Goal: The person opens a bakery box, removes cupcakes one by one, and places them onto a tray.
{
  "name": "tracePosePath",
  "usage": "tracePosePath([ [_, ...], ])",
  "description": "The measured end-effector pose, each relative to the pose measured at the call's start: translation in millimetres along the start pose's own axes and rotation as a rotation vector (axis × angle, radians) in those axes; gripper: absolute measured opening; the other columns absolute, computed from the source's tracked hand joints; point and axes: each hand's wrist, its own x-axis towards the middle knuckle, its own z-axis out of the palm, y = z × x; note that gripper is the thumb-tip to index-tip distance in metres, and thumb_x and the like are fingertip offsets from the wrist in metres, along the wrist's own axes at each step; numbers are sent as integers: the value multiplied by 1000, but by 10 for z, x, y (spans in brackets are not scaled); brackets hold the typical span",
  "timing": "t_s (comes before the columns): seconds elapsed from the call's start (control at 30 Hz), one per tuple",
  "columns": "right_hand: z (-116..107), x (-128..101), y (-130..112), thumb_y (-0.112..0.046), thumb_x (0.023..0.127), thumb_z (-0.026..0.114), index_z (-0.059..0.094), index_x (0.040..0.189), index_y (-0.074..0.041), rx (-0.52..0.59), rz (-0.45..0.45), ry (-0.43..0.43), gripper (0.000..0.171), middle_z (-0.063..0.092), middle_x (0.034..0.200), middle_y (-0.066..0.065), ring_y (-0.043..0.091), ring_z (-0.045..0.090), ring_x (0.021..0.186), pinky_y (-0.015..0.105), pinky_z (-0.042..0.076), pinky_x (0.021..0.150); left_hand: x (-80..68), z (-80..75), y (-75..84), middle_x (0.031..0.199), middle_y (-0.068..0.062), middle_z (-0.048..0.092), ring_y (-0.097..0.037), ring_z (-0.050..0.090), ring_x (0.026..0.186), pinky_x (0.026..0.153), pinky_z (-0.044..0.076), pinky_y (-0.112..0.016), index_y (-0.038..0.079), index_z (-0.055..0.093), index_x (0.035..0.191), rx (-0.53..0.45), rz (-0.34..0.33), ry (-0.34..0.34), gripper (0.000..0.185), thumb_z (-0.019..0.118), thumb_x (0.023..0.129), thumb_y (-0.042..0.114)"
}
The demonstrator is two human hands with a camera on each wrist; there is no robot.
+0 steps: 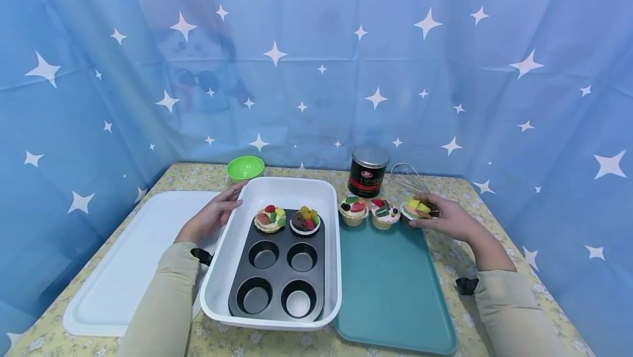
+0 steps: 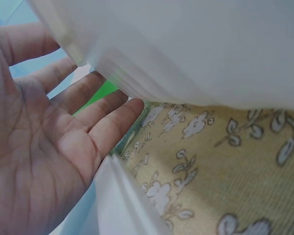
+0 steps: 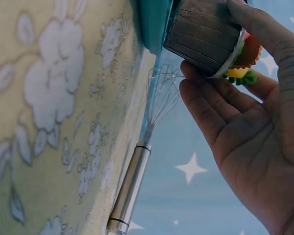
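Note:
My right hand [image 1: 447,217] grips a dark-cupped cupcake [image 3: 206,36] with yellow, red and green toppings, at the far right corner of the teal tray [image 1: 390,280]. Two more cupcakes stand beside it on that tray, one with a strawberry and blackberry top [image 1: 354,208], the other pink-topped [image 1: 384,214]. My left hand [image 1: 215,214] touches the left wall of a white bin [image 1: 212,285] with its fingers fairly straight. Inside the bin lies a dark muffin pan [image 1: 283,269]; its far row holds a fruit-topped tart [image 1: 270,219] and a chocolate cupcake [image 1: 304,221].
A white lid-like tray [image 1: 123,269] lies at the left, partly under the bin. Along the back stand a green bowl [image 1: 245,167] and an espresso tin [image 1: 368,171], with a wire whisk [image 1: 409,177] beside the tin. A starry blue curtain [image 1: 321,33] surrounds the flowered tablecloth [image 1: 470,291].

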Motion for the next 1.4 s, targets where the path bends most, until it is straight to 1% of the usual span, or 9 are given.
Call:
tracePosePath([
  [0.1,8,-1,-1,-51,88,74,45,149,-6,9,10,0,81,56,133,22,45,57,119,54,52,91,4,-7,-12,167,-4,16,-35,31,147,100,50,-30,29,20,162,-11,8,-12,64,46,105,16],
  [0.23,22,4,-7,-50,88,75,45,148,-4,21,3,-3,81,57,129,21,46,57,118,54,53,92,10,-22,-27,166,-5,18,-35,32,146,99,51,-31,28,19,162,-23,11,-25,64,46,105,16],
  [0.53,36,-2,-9,-49,88,75,45,147,-3,10,-13,-8,80,59,123,18,42,60,114,53,54,89,6,-22,-28,167,-4,16,-34,31,147,99,51,-29,28,19,162,-15,10,-19,64,47,105,17],
  [0.7,37,13,5,-47,89,76,48,145,-4,11,-26,-9,75,59,121,17,40,60,111,52,54,87,-3,-22,-25,167,-4,16,-34,31,147,99,50,-28,28,19,162,-12,15,-20,64,47,105,17],
  [0.83,41,13,19,-47,88,76,48,145,-5,7,-32,-11,76,59,124,18,41,59,113,53,53,88,-4,-20,-23,167,-4,15,-34,30,148,99,50,-28,28,20,162,-4,16,-17,64,48,105,17],
  [0.97,44,6,21,-48,88,75,47,146,-4,14,-22,-25,78,57,129,20,45,56,119,55,52,92,-4,-17,-19,167,-4,15,-33,29,148,99,49,-27,28,20,162,1,15,-19,64,47,105,17],
  [1.07,46,3,14,-48,88,76,47,146,-5,17,-14,-29,78,57,130,20,45,56,120,56,52,92,-3,-16,-15,167,-4,16,-33,30,148,100,49,-28,29,21,162,0,13,-19,64,46,105,16],
  [1.27,48,-8,8,-45,90,75,46,147,-3,24,-31,-38,77,56,130,22,47,55,120,56,52,91,5,-27,-18,167,-4,18,-34,30,147,102,48,-31,30,21,162,3,6,-16,64,47,105,17],
  [1.4,40,-10,13,-45,91,74,45,148,-3,40,-34,-45,77,53,136,23,49,53,123,57,51,94,6,-23,-17,167,-5,18,-34,30,148,102,48,-30,29,21,162,3,5,-17,64,47,105,17],
])
